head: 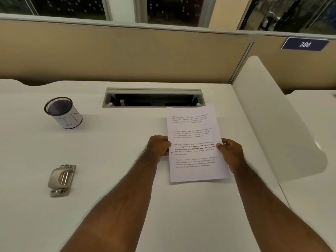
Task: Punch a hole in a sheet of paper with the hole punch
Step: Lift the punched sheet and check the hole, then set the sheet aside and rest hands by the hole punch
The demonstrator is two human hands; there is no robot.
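A white sheet of paper (194, 171) with several printed paragraphs is held above the white desk, right of centre. My left hand (158, 148) grips its left edge with the thumb on top. My right hand (231, 154) grips its right edge the same way. A small dark dot shows near the sheet's left margin. The grey metal hole punch (61, 180) lies on the desk at the left, far from both hands, untouched.
A black mesh pen cup (62, 111) wrapped in white paper stands at the back left. An open cable tray slot (152, 98) is sunk into the desk (118, 160) behind the sheet. A white divider panel (272, 115) rises on the right, a beige partition behind.
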